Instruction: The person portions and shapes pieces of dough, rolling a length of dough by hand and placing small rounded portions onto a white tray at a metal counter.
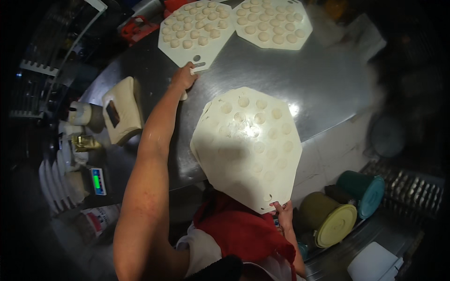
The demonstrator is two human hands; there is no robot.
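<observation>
My left hand reaches far across the steel table, its fingers closed at the slotted handle of a white angular board. Rows of small pale dough balls lie on that board. A small whitish piece shows under the left wrist; its kind cannot be made out. My right hand grips the handle end of another white board, close to my body. Round shallow marks dot this nearer board, which carries no dough balls. To the right of the far board lies a similar board with dough balls.
On the steel table's left stand a cream padded bundle, a white tub and a scale with a lit green display. A red crate sits beyond. Lower right are a teal bucket and a yellow-lidded bucket.
</observation>
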